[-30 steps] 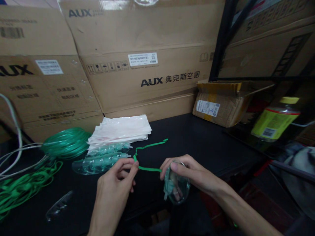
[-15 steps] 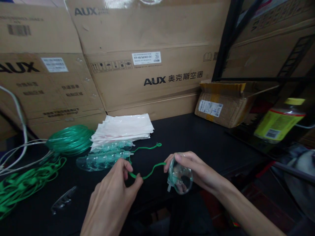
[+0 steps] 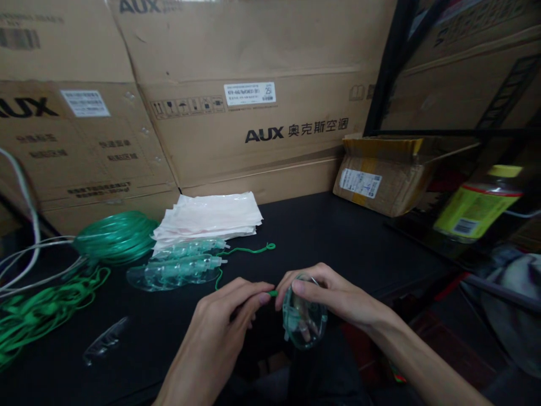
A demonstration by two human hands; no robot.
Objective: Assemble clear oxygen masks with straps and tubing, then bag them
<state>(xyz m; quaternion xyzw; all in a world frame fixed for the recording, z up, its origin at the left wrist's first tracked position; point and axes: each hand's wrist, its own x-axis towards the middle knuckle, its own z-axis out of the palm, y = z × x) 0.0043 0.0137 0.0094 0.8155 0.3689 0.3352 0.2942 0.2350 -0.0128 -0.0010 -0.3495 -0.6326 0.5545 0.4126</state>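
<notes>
A clear green-tinted oxygen mask (image 3: 315, 324) is gripped in my right hand (image 3: 323, 290), thumb on its outside and some fingers seen through the shell. A short piece of green elastic strap (image 3: 274, 293) runs from the mask's edge to my left hand (image 3: 234, 313), whose thumb and index finger pinch it close to the mask. The rest of that strap is hidden by my left hand. Behind it lie nested clear masks (image 3: 181, 273), with a green strap (image 3: 249, 250) ending in a small loop on the black table.
White plastic packets (image 3: 211, 214) are stacked behind the nested masks. To the left are coiled green tubing (image 3: 118, 237), tangled green straps (image 3: 46, 316) and a small clear strip (image 3: 105, 341). An opened carton (image 3: 380, 175) and a yellow-labelled bottle (image 3: 477, 206) stand at right.
My left hand has moved right, up to the mask, and its fingers have closed on the strap. The slack strap between the hands has shortened. The mask has turned and dropped slightly.
</notes>
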